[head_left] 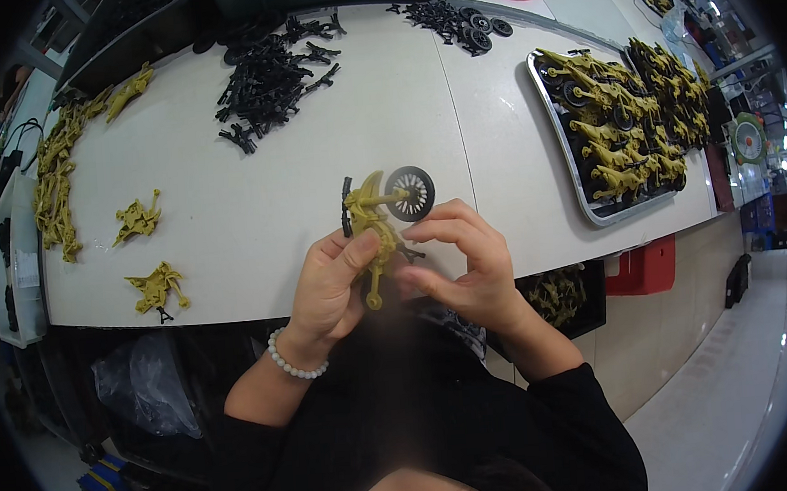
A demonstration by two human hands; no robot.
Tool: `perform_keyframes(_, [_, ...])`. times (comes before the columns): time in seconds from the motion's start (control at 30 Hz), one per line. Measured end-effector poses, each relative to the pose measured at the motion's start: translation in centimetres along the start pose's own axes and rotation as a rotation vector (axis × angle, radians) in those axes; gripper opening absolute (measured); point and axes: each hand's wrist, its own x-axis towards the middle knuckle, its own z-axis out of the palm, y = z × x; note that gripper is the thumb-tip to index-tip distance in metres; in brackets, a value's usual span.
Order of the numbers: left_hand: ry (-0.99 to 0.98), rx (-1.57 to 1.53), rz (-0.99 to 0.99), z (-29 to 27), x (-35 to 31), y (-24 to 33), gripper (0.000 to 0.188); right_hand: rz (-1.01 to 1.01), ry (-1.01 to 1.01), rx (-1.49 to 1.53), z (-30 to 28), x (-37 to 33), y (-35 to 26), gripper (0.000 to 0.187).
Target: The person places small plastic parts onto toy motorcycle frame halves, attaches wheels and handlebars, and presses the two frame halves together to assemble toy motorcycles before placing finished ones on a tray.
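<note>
My left hand point(334, 282) grips a yellow toy motorcycle point(369, 224) above the table's near edge. The toy carries one black spoked wheel point(411, 194) at its upper end and black handlebars point(347, 206) on its left. A small black forked part point(409, 253) juts from the toy's right side. Around that part curves my right hand point(468, 263), its index finger above and its thumb below, with a gap between them. Whether a fingertip touches the toy I cannot tell. The toy's underside is hidden by my left fingers.
Loose black parts point(263, 81) and small wheels point(479, 34) lie at the back. Yellow bodies point(139, 218) rest at left, with more along the left edge. A metal tray point(582, 198) of toy motorcycles stands at right. A red bin point(643, 267) sits below the table's right side.
</note>
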Motion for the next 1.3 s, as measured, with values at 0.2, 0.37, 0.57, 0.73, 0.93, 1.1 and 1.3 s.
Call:
perform_keyframes(0.2, [-0.084,0.040,-0.063,0.4,0.2,-0.1,0.025,-0.041,0.068,-0.046,0.5,0.5,-0.2,0.024])
perform_keyframes(0.37, [-0.052,-0.038,-0.174,0.7,0.2,0.6,0.032,-0.066,0.107,-0.047,0.6,0.5,0.4,0.021])
perform_keyframes(0.57, [0.018,-0.104,-0.240,0.2,0.2,0.8,0.034,-0.064,0.088,-0.028,0.7,1.0,-0.1,0.023])
perform_keyframes(0.73, [0.058,-0.134,-0.275,0.7,0.3,1.2,0.031,-0.072,0.116,-0.023,1.0,1.1,0.0,0.024])
perform_keyframes(0.93, [0.066,-0.122,-0.270,1.0,0.3,1.4,0.033,-0.047,0.087,-0.063,1.0,1.2,-0.2,0.024])
perform_keyframes(1.1, [0.055,-0.018,-0.220,0.8,0.2,1.0,0.032,-0.026,0.103,-0.035,1.1,0.7,0.1,0.023])
perform_keyframes(1.3, [0.016,0.047,-0.176,1.3,0.2,1.1,0.028,-0.029,0.147,0.025,1.4,-0.1,0.6,0.022])
